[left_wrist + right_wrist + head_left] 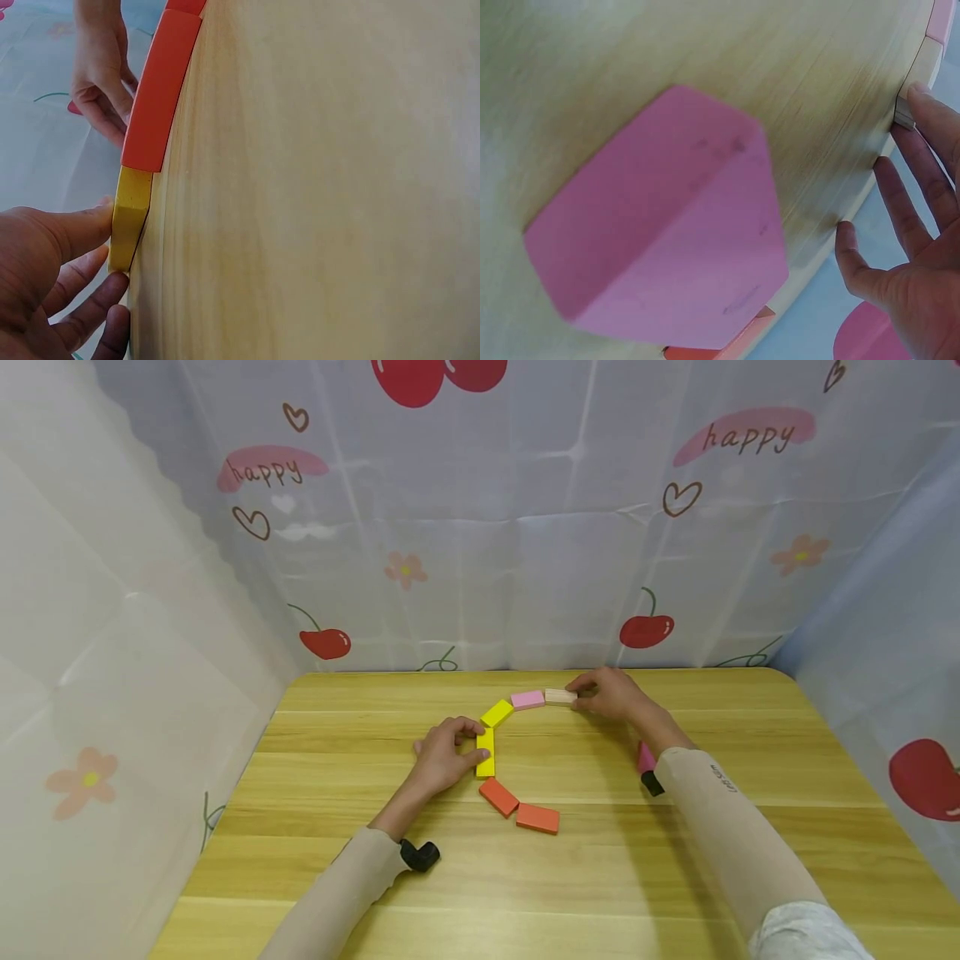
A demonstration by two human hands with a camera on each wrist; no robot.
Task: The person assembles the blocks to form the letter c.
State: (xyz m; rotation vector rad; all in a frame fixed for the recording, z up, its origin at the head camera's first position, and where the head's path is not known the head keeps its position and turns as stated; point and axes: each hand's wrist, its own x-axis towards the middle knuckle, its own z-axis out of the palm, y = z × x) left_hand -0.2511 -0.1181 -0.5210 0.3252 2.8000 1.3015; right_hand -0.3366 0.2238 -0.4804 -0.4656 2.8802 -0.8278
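Note:
Flat wooden blocks lie in an arc on the wooden table (pixel 720 727): a beige block (pixel 559 696), a pink block (pixel 527 699), two yellow blocks (pixel 497 712) and two orange blocks (pixel 537 818). My left hand (pixel 442 756) pinches the lower yellow block (pixel 486 752) between thumb and fingers. In the left wrist view the thumb presses this yellow block (pixel 131 217), which meets an orange block (pixel 159 90). My right hand (pixel 607 692) touches the beige block's right end with straight fingers (pixel 926 112). A loose pink block (pixel 667 225) lies by my right forearm.
Cherry-print cloth walls (pixel 480 527) close in the table on the back and both sides. The loose pink block (pixel 646 757) sits just left of my right wrist. Bare wood lies in front of the arc and at both ends of the table.

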